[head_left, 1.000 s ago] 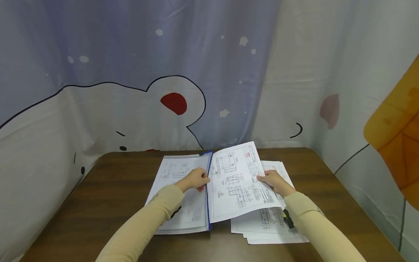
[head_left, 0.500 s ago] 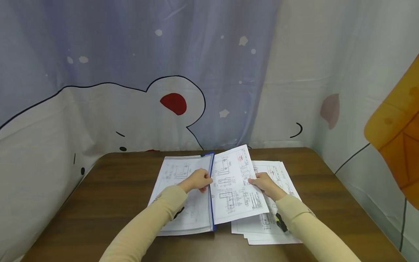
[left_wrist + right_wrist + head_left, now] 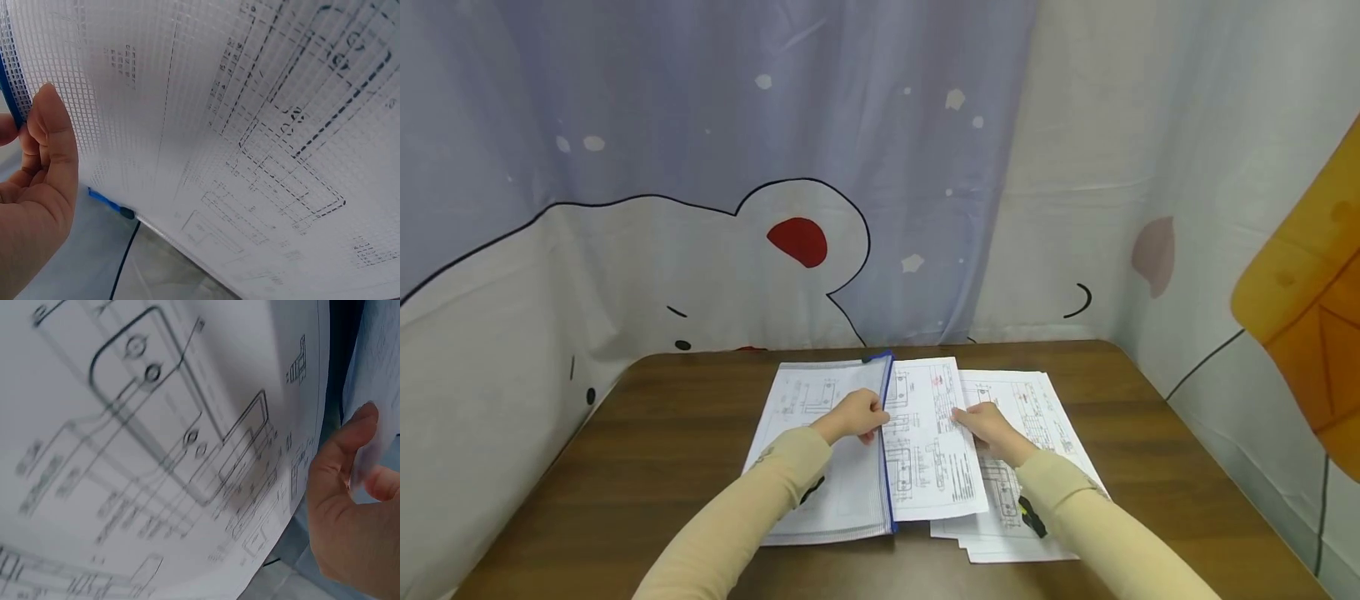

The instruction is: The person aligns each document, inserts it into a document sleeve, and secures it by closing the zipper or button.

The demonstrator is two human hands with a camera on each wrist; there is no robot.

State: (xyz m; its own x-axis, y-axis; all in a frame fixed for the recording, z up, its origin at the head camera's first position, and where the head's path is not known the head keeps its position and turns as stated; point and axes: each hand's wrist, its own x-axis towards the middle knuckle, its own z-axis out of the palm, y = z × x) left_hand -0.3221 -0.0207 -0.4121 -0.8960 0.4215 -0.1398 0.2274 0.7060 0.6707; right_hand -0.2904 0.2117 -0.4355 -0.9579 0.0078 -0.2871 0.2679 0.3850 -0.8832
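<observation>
A clear mesh zip pouch (image 3: 842, 508) with a blue zip edge (image 3: 891, 483) lies on the table, drawing sheets showing through it. My left hand (image 3: 856, 414) pinches the pouch's edge at the blue zip; the left wrist view shows thumb and fingers on the mesh (image 3: 187, 125) beside it. A printed drawing sheet (image 3: 928, 471) is partly inside the pouch opening, its left part hidden. Its right edge is pinched by my right hand (image 3: 992, 427), also seen in the right wrist view holding the paper (image 3: 378, 394). Below that hand lies a stack of drawing sheets (image 3: 1045, 417).
The brown wooden table (image 3: 625, 450) carries everything. A printed curtain (image 3: 925, 167) hangs behind it and along the sides. A black strap (image 3: 1032, 517) with a yellow-green mark shows by the right wrist.
My right hand has moved left and slid the sheet further into the pouch, and the sheet now lies flatter. My left hand has stayed at the zip edge, shifting slightly right.
</observation>
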